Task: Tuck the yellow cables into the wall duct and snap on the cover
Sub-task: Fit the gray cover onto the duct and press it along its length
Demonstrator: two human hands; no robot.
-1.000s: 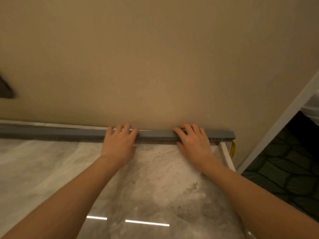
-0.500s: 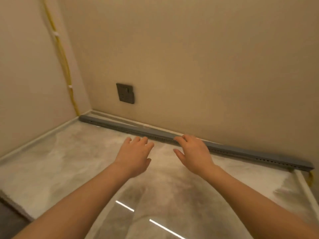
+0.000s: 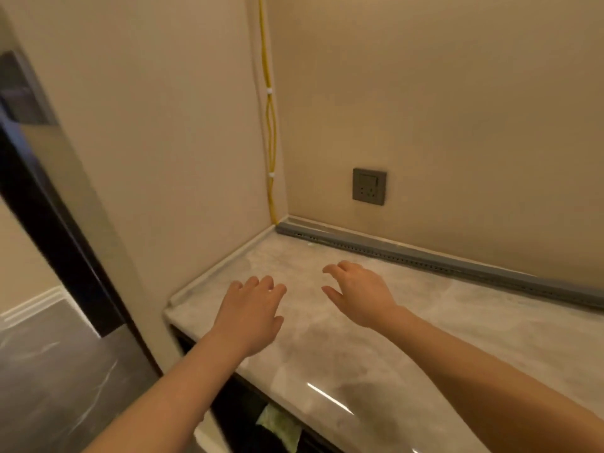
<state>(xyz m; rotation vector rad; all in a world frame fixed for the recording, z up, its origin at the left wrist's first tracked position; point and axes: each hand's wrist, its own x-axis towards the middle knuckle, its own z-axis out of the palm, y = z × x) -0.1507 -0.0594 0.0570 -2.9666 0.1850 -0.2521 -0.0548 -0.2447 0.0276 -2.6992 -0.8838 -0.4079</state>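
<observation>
left hand (image 3: 251,312), right hand (image 3: 359,292): hovering above tabletop (image 3: 425,348), fingers (image 3: 258,284) spread, holding nothing | duct (image 3: 457,269): lying along back edge, cover (image 3: 359,240) seemingly on | yellow cables (image 3: 271,125): rising from back-left corner | tip: pressing evenly along cover's length

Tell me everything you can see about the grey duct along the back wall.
The grey duct is a long, plastic-looking channel, closed on top, with a row of small holes along its front. It lies where the countertop meets the back wall, from the corner where the yellow cables come down to the right frame edge. The left hand and right hand hover short of it.
</observation>
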